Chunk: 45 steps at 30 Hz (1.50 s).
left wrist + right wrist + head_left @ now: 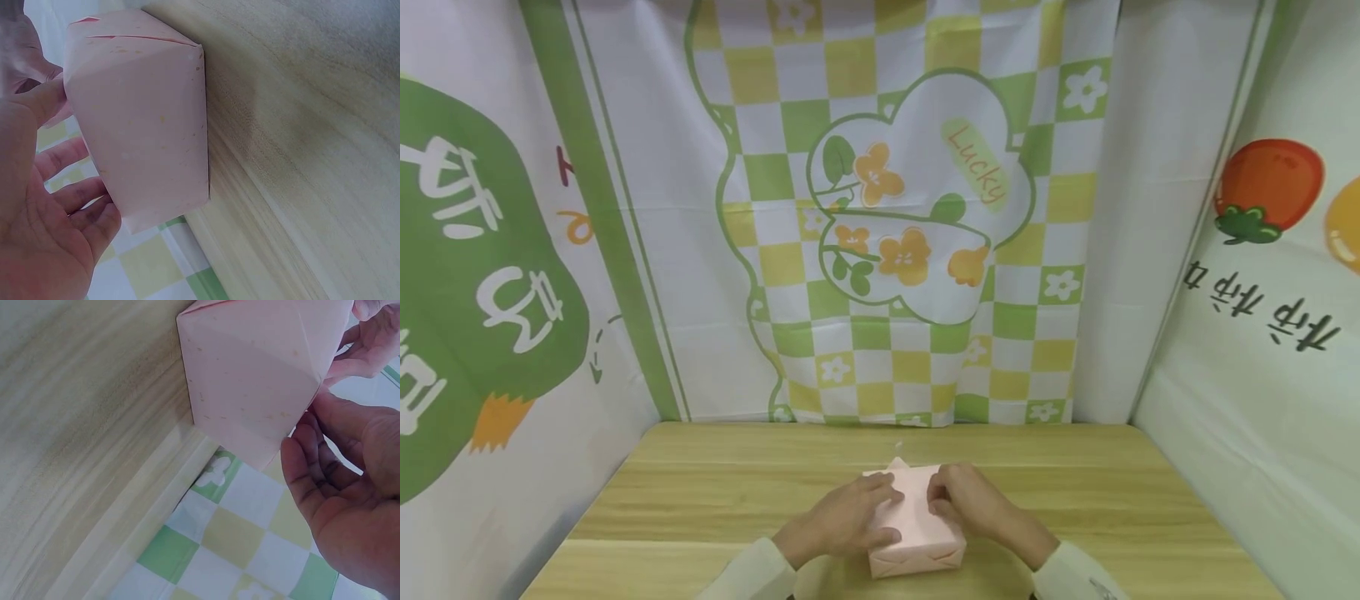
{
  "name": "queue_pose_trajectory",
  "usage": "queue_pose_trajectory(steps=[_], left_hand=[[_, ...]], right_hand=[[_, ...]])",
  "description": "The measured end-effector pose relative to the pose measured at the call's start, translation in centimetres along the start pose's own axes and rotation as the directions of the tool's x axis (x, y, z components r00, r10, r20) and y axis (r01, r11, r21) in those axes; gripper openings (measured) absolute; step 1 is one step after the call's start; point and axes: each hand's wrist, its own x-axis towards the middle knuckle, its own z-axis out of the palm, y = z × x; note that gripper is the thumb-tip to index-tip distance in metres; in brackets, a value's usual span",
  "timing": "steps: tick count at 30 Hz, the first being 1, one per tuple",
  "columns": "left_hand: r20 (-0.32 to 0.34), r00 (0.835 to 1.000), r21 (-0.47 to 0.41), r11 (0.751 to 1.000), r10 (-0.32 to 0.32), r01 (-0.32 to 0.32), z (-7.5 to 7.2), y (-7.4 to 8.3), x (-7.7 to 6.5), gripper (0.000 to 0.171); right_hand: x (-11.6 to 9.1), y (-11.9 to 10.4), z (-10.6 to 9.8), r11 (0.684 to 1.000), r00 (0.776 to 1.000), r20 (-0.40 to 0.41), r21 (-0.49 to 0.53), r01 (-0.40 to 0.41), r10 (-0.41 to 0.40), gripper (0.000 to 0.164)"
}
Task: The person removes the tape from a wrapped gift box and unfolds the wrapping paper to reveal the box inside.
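Note:
A box wrapped in pale pink paper with small gold flecks point(913, 517) sits on the wooden table in front of the person. Folded flaps cross on its near end, and a small paper point point(898, 463) rises at the far end. Fingers spread, my left hand point(850, 514) rests on the left part of the top. At the right top edge, my right hand point(973, 502) touches the box with bent fingers. In the right wrist view, the thumb and fingers of the right hand point(350, 462) meet the edge; whether they pinch paper is hidden.
The light wood table point(722, 492) extends on both sides of the box. Behind it hangs a green and yellow checked cloth point(865, 358) with flowers. Printed white curtains stand at the left point(625, 350) and right point(1225, 400).

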Motion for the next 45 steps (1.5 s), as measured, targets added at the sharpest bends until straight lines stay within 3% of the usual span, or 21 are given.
queue_pose_trajectory(steps=[6,13,22,32,45], left_hand=[[0.013,1.0,-0.006,1.0,-0.018,0.019,0.2,-0.1,0.1,0.05],[0.015,1.0,-0.008,1.0,-0.024,0.024,0.1,0.0,0.1,0.051],[0.022,0.999,-0.016,1.0,-0.025,0.025,0.3,-0.1,0.0,0.051],[0.015,1.0,-0.019,1.0,-0.021,0.021,0.5,-0.3,0.1,0.052],[0.023,1.0,-0.013,1.0,-0.021,0.021,0.2,-0.1,0.1,0.052]], right_hand=[[-0.1,0.1,0.1,0.999,1.0,0.014,-0.043,0.027,-0.026,0.017],[-0.4,0.2,0.3,0.997,0.997,-0.026,-0.034,0.067,-0.068,0.009],[-0.5,0.4,0.6,0.999,0.997,-0.055,0.005,0.048,-0.047,0.006],[-0.3,0.5,0.3,0.999,0.998,-0.023,0.007,0.051,-0.05,0.01],[-0.4,1.4,0.6,0.995,0.999,-0.024,0.089,0.04,-0.038,0.005]])
